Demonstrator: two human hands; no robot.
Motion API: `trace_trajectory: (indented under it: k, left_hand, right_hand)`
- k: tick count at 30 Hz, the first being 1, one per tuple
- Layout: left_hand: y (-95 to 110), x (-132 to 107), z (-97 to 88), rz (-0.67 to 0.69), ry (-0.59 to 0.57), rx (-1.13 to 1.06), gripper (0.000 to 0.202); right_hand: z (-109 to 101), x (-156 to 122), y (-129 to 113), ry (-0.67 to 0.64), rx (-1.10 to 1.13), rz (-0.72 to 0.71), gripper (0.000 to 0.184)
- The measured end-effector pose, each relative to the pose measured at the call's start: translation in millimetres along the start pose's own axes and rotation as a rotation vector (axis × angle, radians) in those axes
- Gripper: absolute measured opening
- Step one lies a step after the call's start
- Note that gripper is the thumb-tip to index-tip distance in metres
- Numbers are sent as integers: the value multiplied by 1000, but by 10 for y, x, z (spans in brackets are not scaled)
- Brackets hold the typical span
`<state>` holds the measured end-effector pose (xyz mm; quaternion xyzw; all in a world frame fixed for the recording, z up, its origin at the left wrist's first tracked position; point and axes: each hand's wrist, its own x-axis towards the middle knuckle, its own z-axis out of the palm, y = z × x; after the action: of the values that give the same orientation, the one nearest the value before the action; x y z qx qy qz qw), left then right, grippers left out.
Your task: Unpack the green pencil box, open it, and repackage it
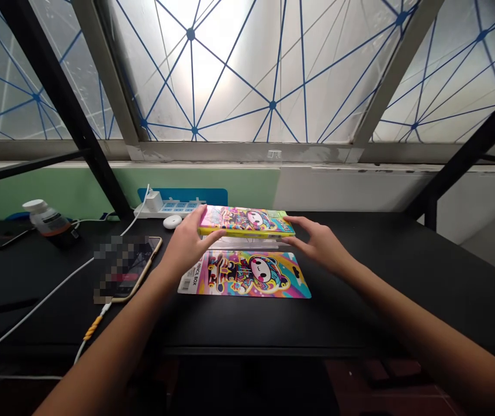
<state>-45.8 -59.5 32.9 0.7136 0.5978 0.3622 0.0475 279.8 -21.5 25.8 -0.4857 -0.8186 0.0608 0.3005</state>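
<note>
A colourful cartoon-printed pencil box [247, 219] with a yellow edge is held level above the table. My left hand [190, 240] grips its left end, thumb along the near edge. At the right end my right hand [315, 241] pinches it between thumb and fingers. Below and nearer to me, a matching printed backing card [251, 274] marked "PENCIL BOX" lies flat. Between the box and the card shows a clear plastic piece [247, 242], partly hidden by the box.
On the left lie a phone [137, 268] with a white charging cable [34, 306], and a bottle [52, 222] with a white lid. A power strip [178, 208] and a small white case [172, 222] sit by the wall. Black frame bars [63, 104] rise at both sides.
</note>
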Motion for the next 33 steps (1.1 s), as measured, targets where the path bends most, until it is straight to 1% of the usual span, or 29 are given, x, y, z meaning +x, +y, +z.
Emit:
trace_trajectory:
  k: [1, 3, 5, 7, 9, 11, 12, 13, 15, 17, 20, 21, 23, 25, 28, 30, 33]
  left_hand:
    - [-70, 67, 68, 3, -6, 19, 78]
    - [-219, 110, 210, 2, -81, 74, 75]
    - [-324, 63, 316, -38, -191, 168, 73]
    - [-340, -14, 361, -70, -271, 274, 72]
    - [-266, -56, 354, -56, -279, 377, 71]
    - [-138, -26, 328, -7, -231, 432, 69]
    - [-68, 16, 319, 17, -213, 427, 68]
    - [1, 72, 320, 33, -211, 400, 68]
    - [120, 206, 355, 46, -253, 313, 70]
    - [196, 335, 437, 59, -312, 256, 73]
    - [199, 455, 606, 49, -380, 246, 76]
    - [170, 473, 657, 42, -388, 251, 76]
    - [79, 488, 724, 35, -386, 268, 76]
    - [-28, 488, 739, 32, -382, 280, 76]
    - [-148, 487, 698, 37, -396, 284, 78]
    - [-175, 489, 671, 39, -403, 279, 78]
    - [-160, 493, 661, 35, -402, 283, 77]
  right_hand:
    - [75, 83, 50, -7, -18, -29, 50]
    - [249, 170, 157, -39, -45, -86, 45]
    - [397, 173, 243, -81, -61, -116, 42]
    - [473, 128, 273, -88, -116, -132, 42]
    - [476, 66, 218, -48, -207, -179, 43]
    - [445, 2, 78, -4, -258, -276, 41]
    - [433, -29, -17, -6, -245, -341, 39]
    - [428, -61, -121, -33, -213, -407, 37]
    - [441, -124, -330, -156, -133, -494, 39]
    - [470, -184, -500, -314, -78, -468, 51]
    - [492, -259, -625, -497, -35, -324, 77]
    - [490, -278, -632, -535, -20, -290, 82]
    - [477, -303, -611, -566, 0, -244, 81]
    - [472, -304, -564, -517, -6, -193, 71]
    - [501, -269, -487, -375, -56, -91, 47]
    - [537, -242, -454, -311, -97, -49, 37]
    - [568, -232, -458, -264, -120, -53, 30]
